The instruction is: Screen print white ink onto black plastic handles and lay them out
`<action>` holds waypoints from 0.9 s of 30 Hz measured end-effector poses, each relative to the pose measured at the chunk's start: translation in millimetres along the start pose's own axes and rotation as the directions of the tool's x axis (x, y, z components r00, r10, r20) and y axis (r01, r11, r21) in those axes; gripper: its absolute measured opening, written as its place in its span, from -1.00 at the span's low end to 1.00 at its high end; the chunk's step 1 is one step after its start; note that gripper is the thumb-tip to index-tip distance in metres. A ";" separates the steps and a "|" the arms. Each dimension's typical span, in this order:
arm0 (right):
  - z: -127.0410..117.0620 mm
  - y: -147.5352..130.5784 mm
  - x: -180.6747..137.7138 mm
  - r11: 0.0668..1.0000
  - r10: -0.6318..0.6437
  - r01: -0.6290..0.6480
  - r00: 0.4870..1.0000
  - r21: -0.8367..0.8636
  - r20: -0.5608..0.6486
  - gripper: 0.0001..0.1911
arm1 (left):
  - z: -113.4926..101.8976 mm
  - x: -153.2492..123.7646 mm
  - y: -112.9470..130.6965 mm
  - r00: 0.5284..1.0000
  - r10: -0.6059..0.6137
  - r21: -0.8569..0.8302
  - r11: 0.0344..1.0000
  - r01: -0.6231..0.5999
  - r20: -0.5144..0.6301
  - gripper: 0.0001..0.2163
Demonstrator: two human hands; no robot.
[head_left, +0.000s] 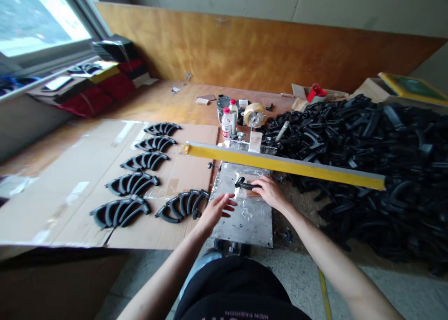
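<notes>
My right hand (269, 191) rests on a curved black plastic piece (245, 185) lying on a shiny metal plate (245, 217), its fingers closed over the piece's right end. My left hand (217, 209) hovers open at the plate's left edge, fingers stretched toward the piece and holding nothing. A long grey bar with a yellow face (283, 165) crosses just above the plate. On the cardboard sheet (70, 189) to the left lie several fan-like groups of black curved pieces (131, 184), the nearest group (182, 205) just left of my left hand.
A big heap of black curved pieces (378, 161) fills the right side. Bottles (227, 122), a tape roll (255, 114) and small items stand behind the plate. A plywood board (245, 49) backs the table. Red and dark stacks (105, 82) lie under the window.
</notes>
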State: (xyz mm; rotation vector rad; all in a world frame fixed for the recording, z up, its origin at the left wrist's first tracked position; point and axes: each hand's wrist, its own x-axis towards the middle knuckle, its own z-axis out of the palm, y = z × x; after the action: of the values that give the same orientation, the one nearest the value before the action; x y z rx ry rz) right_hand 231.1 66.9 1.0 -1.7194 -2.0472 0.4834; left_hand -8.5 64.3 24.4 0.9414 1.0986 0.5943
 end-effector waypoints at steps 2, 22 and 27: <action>7.2 -32.4 -2.3 0.994 -0.110 0.111 0.993 0.012 -0.035 -0.88 | 3.0 -16.2 -20.9 0.998 -0.056 -0.065 0.996 0.056 0.001 -0.39; 183.9 -175.6 77.7 0.961 0.024 0.114 0.874 -0.252 0.485 -0.53 | -216.6 -46.1 -133.6 0.703 -0.190 0.218 0.867 0.447 -0.686 -0.52; 198.6 -171.6 91.6 0.963 -0.027 0.143 0.893 -0.228 0.449 -0.63 | -199.0 -54.0 -130.8 0.600 0.001 0.374 0.783 0.497 -0.800 -0.56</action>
State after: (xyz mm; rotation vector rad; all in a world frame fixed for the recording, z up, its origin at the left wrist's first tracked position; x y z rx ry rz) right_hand -30.4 128.2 -70.5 -1.7740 -2.5966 0.6564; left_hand -218.5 23.2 -93.2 1.0108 2.2748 0.4104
